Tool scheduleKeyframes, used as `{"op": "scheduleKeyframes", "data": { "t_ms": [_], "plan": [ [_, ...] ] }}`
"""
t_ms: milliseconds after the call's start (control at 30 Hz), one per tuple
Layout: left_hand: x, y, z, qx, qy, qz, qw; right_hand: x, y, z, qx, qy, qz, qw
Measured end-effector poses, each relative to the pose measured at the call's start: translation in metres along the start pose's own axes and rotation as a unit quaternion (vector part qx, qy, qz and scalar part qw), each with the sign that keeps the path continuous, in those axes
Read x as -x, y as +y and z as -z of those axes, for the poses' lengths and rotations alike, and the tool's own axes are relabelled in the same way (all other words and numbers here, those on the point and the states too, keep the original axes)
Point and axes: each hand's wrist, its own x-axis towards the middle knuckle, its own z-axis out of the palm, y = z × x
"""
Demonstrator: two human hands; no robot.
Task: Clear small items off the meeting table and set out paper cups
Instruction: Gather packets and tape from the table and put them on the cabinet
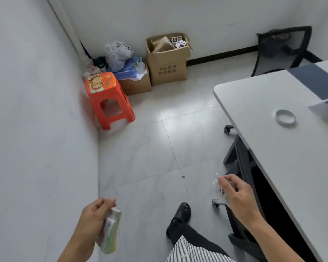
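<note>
The clearing is looking partly done. The left hand (95, 214) is gripping a pad of coloured notes (111, 231) in curled fingers, and the right hand (235, 191) is pinching a crumpled clear wrapper (219, 188), both over the floor and off the worktop (263, 103). A tape ring (285, 116) and a white sheet (326, 108) are lying on it, waiting (no paper cups showing).

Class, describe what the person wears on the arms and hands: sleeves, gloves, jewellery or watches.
The left hand and right hand wear no gloves, and no ring, watch or bracelet is visible. No sleeve shows above either wrist within the frame.
</note>
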Motion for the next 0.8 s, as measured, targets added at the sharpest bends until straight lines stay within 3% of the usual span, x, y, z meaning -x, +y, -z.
{"op": "scheduleKeyframes", "data": {
  "t_ms": [367,600,800],
  "plan": [
    [-0.166,0.185,-0.059,-0.021,-0.028,-0.072,0.997,-0.216,-0.085,-0.025,-0.014,0.021,0.010,1.000],
    [-0.280,0.256,-0.134,-0.066,-0.127,-0.061,0.988,-0.306,-0.085,0.003,-0.020,0.147,-0.043,0.988],
    [-0.392,0.347,-0.208,-0.137,-0.205,-0.120,0.962,-0.352,-0.072,0.026,-0.068,0.296,-0.149,0.941]
  ]
}}
